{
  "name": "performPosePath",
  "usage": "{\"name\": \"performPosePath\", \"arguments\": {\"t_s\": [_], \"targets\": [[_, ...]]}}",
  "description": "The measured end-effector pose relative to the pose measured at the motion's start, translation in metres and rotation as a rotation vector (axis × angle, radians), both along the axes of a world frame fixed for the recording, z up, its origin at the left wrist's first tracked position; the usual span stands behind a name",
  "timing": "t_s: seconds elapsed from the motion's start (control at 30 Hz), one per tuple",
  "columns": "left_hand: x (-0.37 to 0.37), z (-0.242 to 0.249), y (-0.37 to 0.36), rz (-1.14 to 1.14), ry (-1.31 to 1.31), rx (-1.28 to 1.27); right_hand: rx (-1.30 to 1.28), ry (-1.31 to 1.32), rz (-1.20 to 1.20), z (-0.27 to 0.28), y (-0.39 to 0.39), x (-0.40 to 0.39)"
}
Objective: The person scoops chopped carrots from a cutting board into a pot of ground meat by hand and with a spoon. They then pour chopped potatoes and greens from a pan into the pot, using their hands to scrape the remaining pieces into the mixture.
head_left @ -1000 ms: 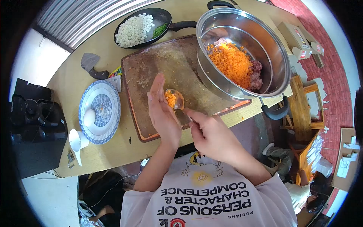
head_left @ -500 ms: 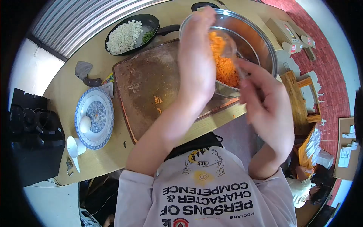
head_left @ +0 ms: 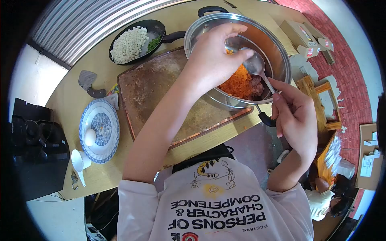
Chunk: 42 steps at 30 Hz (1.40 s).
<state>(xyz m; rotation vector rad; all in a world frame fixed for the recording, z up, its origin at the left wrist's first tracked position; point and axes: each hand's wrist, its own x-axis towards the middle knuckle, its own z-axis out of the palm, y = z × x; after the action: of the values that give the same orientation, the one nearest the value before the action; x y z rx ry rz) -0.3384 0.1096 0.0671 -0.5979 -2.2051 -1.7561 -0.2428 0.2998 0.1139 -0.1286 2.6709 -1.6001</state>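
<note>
My right hand (head_left: 295, 110) is closed around the handle of a metal spoon (head_left: 255, 64), whose bowl is over the pot. My left hand (head_left: 217, 56) hovers above the pot with fingers stretched and thumb apart, the thumb tip right at the spoon bowl's edge. Inside the large steel pot (head_left: 281, 48) lies a heap of finely chopped orange carrot (head_left: 237, 82), with pinkish ground meat (head_left: 256, 87) beside it. Part of the heap is hidden behind my left hand. Under my left forearm is a worn brown cutting board (head_left: 148, 86), which reaches beneath the pot's near side.
A black frying pan (head_left: 158, 29) holds white cubes (head_left: 128, 45) and chopped greens (head_left: 153, 43). To the left are a cleaver (head_left: 90, 84), a blue-rimmed plate (head_left: 100, 154) with an egg (head_left: 90, 137), and a white measuring cup (head_left: 79, 162). Another person (head_left: 321, 203) is at lower right.
My left hand has swung from upright to leaning across the pot, with its thumb now at the spoon. The spoon bowl has moved right, showing the ground meat. Less carrot shows near the spoon.
</note>
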Motion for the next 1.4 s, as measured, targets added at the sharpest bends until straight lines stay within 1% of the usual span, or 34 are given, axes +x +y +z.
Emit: {"name": "performPosePath", "arguments": {"t_s": [0.03, 0.1, 0.17, 0.2, 0.23, 0.27, 0.33, 0.37, 0.43, 0.47, 0.53, 0.57, 0.63, 0.67, 0.73, 0.77, 0.83, 0.87, 0.93, 0.97, 1.03, 1.07, 1.1, 1.17, 1.2, 1.27, 1.3, 1.37, 1.4], "targets": [[-0.002, 0.002, 0.001, 0.012, 0.002, -0.083, -0.001, 0.000, 0.000, 0.002, 0.001, 0.000], [-0.007, 0.003, 0.001, 0.015, -0.010, -0.124, -0.113, -0.077, 0.033, 0.007, 0.002, 0.000], [-0.010, 0.002, 0.000, 0.021, -0.034, -0.166, -0.153, -0.084, 0.030, 0.006, 0.007, 0.001], [-0.011, 0.003, -0.002, 0.022, 0.010, -0.237, -0.191, -0.087, 0.025, 0.005, 0.011, 0.001], [-0.012, 0.004, -0.005, 0.022, 0.058, -0.309, -0.193, -0.091, 0.027, 0.004, 0.015, 0.001], [-0.014, 0.006, -0.009, 0.023, 0.055, -0.310, -0.160, -0.073, 0.009, 0.003, 0.020, 0.000], [-0.017, 0.009, -0.018, -0.063, 0.147, -0.402, -0.094, -0.023, -0.031, 0.001, 0.023, -0.001], [-0.020, 0.008, -0.019, -0.064, 0.145, -0.403, -0.095, -0.026, -0.031, 0.002, 0.023, 0.000], [-0.024, 0.008, -0.021, -0.060, 0.033, -0.512, 0.033, 0.098, -0.110, 0.004, 0.021, 0.002], [-0.025, 0.008, -0.020, -0.058, 0.032, -0.514, 0.031, 0.098, -0.108, 0.004, 0.018, 0.004], [-0.021, 0.019, -0.014, -0.113, -0.175, -0.676, 0.020, 0.230, -0.110, 0.004, 0.013, 0.011], [-0.018, 0.024, -0.013, -0.112, -0.177, -0.678, 0.019, 0.229, -0.109, 0.006, 0.011, 0.015], [-0.009, 0.035, -0.013, -0.170, -0.341, -0.782, 0.018, 0.177, -0.069, 0.008, 0.009, 0.023], [-0.005, 0.034, -0.015, -0.169, -0.343, -0.782, 0.017, 0.176, -0.067, 0.007, 0.008, 0.024], [0.002, 0.032, -0.024, -0.176, -0.096, -1.044, 0.004, 0.144, -0.053, 0.004, 0.008, 0.026], [0.002, 0.031, -0.029, -0.179, -0.096, -1.047, 0.002, 0.143, -0.055, 0.003, 0.010, 0.026], [0.004, 0.029, -0.040, -0.306, -0.180, -1.001, 0.028, 0.154, -0.061, -0.001, 0.012, 0.023], [0.004, 0.030, -0.046, -0.306, -0.181, -1.003, 0.026, 0.153, -0.061, -0.003, 0.012, 0.024], [0.004, 0.036, -0.056, -0.370, -0.235, -0.853, 0.013, 0.191, -0.037, -0.004, 0.012, 0.026], [0.002, 0.042, -0.060, -0.368, -0.236, -0.853, 0.012, 0.190, -0.035, -0.004, 0.011, 0.029], [-0.005, 0.052, -0.066, -0.367, -0.286, -0.845, -0.019, 0.189, 0.025, -0.002, 0.009, 0.036], [-0.007, 0.052, -0.068, -0.360, -0.316, -0.776, -0.025, 0.198, 0.063, -0.007, 0.008, 0.040], [-0.013, 0.047, -0.071, -0.356, -0.318, -0.776, -0.009, 0.166, 0.143, -0.001, 0.005, 0.043], [-0.024, 0.036, -0.076, -0.403, -0.246, -0.640, 0.064, 0.075, 0.253, 0.001, 0.003, 0.046], [-0.022, 0.037, -0.077, -0.400, -0.246, -0.640, 0.064, 0.076, 0.256, -0.004, -0.001, 0.045], [-0.019, 0.042, -0.079, -0.423, -0.269, -0.605, 0.092, 0.240, 0.404, -0.024, -0.018, 0.039], [-0.017, 0.043, -0.081, -0.423, -0.271, -0.604, 0.144, 0.158, 0.480, -0.028, -0.027, 0.035], [-0.009, 0.046, -0.090, -0.342, -0.209, -0.660, 0.201, 0.251, 0.505, -0.068, -0.047, 0.027], [-0.006, 0.049, -0.095, -0.339, -0.211, -0.662, 0.227, 0.271, 0.498, -0.083, -0.058, 0.020]]}}
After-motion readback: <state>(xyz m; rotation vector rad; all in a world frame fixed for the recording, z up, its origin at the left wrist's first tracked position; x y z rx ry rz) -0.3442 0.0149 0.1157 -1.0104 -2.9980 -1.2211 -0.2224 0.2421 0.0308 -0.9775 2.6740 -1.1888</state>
